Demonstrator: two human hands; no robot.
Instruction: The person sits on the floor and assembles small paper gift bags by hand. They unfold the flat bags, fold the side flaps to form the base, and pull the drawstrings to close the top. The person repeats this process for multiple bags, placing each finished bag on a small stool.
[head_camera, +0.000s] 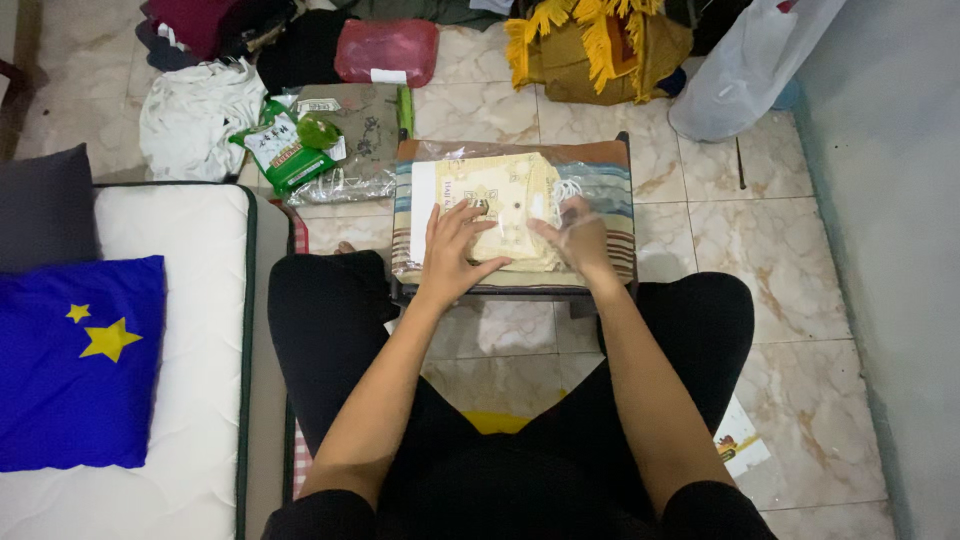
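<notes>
Hands press a cream folded cloth (505, 210) in clear plastic on the striped tabletop (612, 190): left hand (455, 250) at 8 o'clock, fingers spread flat; right hand (578, 235) at 4 o'clock, fingers curled under the plastic.

Home bedroom; mattress (190, 330), star pillow (75, 365), clothes (200, 115)

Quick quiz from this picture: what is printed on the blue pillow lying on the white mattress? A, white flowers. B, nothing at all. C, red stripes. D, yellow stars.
D: the blue pillow on the white mattress shows two yellow stars, a small one above a bigger one, with no stripes or flowers on it.
</notes>
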